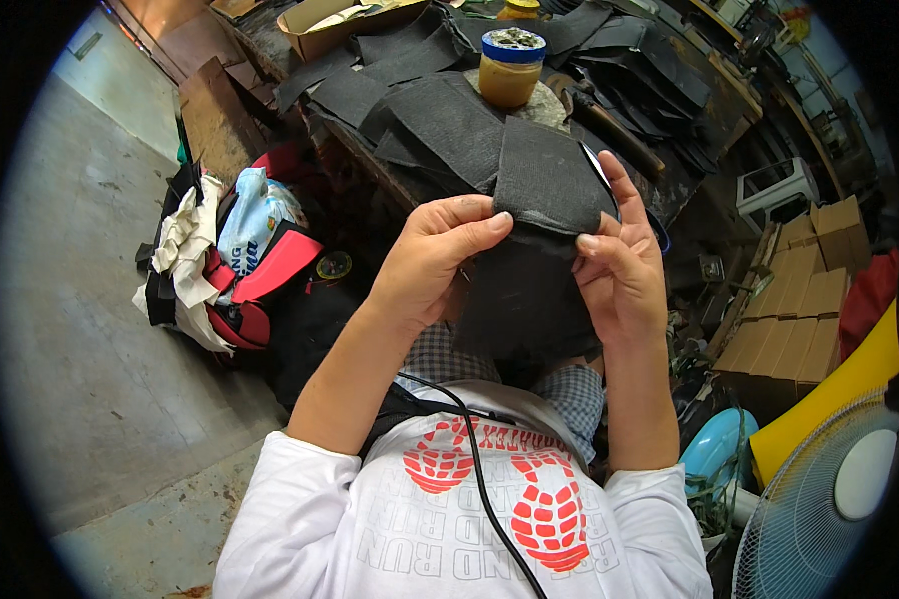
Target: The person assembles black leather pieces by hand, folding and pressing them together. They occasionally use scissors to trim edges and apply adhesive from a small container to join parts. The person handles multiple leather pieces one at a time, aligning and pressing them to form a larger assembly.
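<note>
Above my lap I hold a black piece of sheet material point(547, 180), leather or fabric, with both hands. A crease or seam crosses it at thumb height; a darker part hangs below. My left hand point(438, 245) pinches its left side, thumb on top at the crease. The fingers of my right hand point(621, 255) close on its right edge, with the index finger raised. Past that edge shows a thin pale rim of something I cannot make out. Just beyond, a workbench point(370, 170) is strewn with similar black pieces point(445, 125).
A jar of yellowish paste with a blue rim point(512, 75) and a wooden-handled tool point(617, 138) are on the bench. Bags and red scraps point(270, 262) lie at left. Cardboard boxes point(791, 299) and a fan point(819, 499) stand at right. A black cable point(474, 439) crosses my shirt.
</note>
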Demonstrator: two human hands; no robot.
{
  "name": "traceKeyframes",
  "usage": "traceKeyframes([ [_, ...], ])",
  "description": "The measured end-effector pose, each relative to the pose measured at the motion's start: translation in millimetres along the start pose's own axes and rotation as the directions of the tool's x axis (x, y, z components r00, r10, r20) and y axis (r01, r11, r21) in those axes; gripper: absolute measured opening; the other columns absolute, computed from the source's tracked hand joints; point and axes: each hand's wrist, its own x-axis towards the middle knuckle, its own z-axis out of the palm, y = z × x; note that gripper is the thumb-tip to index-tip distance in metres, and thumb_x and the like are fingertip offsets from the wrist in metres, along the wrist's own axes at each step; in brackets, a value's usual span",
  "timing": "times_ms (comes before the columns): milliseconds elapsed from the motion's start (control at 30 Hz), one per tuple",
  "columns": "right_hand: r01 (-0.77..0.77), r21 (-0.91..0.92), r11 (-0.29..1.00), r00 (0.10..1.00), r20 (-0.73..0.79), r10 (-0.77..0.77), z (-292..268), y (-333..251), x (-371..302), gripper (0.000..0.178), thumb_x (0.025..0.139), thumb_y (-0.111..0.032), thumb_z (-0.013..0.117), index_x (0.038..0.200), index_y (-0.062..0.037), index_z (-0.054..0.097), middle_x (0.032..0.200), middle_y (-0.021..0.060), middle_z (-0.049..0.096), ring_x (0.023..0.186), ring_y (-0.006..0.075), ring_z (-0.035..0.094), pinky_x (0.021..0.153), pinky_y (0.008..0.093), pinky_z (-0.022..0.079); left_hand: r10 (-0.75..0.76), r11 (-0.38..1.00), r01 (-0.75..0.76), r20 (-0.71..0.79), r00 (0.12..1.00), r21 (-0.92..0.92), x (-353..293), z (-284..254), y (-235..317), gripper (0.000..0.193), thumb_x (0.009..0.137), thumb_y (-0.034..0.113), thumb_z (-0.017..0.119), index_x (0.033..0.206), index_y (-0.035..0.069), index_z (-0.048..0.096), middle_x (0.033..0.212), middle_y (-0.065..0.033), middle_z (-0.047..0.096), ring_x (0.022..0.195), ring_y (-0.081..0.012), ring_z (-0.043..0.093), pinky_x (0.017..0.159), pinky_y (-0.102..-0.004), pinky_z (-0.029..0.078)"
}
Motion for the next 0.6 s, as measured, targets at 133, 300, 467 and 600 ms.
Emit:
traceKeyframes([
  [133, -0.021, 0.039, 0.999, 0.994, 0.111, 0.017, -2.4, 2.7, -0.4, 0.089, 0.077, 0.011, 0.065, 0.153, -0.0059, 0.022, 0.104, 0.0107, 0.066, 0.09, 0.0125, 0.067, 0.076, 0.0215, 0.054, 0.006, 1.0, -0.007, -0.033, 0.999, -0.019, -0.6, -1.3, -5.0, 0.009, 0.094, 0.01, 0.064, 0.095, 0.0, 0.065, 0.087, -0.0026, 0.068, 0.075, -0.0058, 0.064, 0.067, -0.0199, 0.052],
  [300, 0.008, -0.14, 0.99, 1.0, -0.028, -0.012, 13.1, 3.6, -7.9, 0.088, 0.077, 0.011, 0.065, 0.153, -0.0055, 0.022, 0.109, 0.013, 0.064, 0.095, 0.0144, 0.066, 0.082, 0.0241, 0.055, 0.202, 0.928, -0.17, -0.066, 0.977, 0.33, 1.9, 1.6, -18.6, 0.011, 0.091, 0.009, 0.07, 0.097, 0.002, 0.065, 0.084, 0.0024, 0.064, 0.074, -0.0018, 0.055, 0.067, -0.0175, 0.047],
  [467, 0.049, -0.137, 0.989, 0.995, -0.077, -0.06, 18.7, 4.3, -6.9, 0.087, 0.078, 0.012, 0.064, 0.152, -0.005, 0.021, 0.112, 0.016, 0.064, 0.103, 0.0185, 0.065, 0.09, 0.0301, 0.054, 0.168, 0.941, -0.132, -0.092, 0.982, 0.31, -2.7, -1.6, -16.4, 0.016, 0.086, 0.006, 0.074, 0.099, -0.002, 0.068, 0.09, -0.0027, 0.069, 0.081, -0.005, 0.062, 0.073, -0.0188, 0.051],
  [600, 0.048, -0.046, 0.998, 0.997, -0.066, -0.051, 14.0, 6.1, -5.8, 0.09, 0.077, 0.011, 0.064, 0.153, -0.0055, 0.019, 0.116, 0.0172, 0.062, 0.106, 0.0202, 0.064, 0.094, 0.0325, 0.051, 0.129, 0.985, -0.118, -0.081, 0.988, 0.128, -3.2, -4.6, -14.7, 0.016, 0.087, 0.005, 0.072, 0.101, -0.004, 0.07, 0.093, -0.006, 0.071, 0.083, -0.0066, 0.064, 0.075, -0.02, 0.051],
])
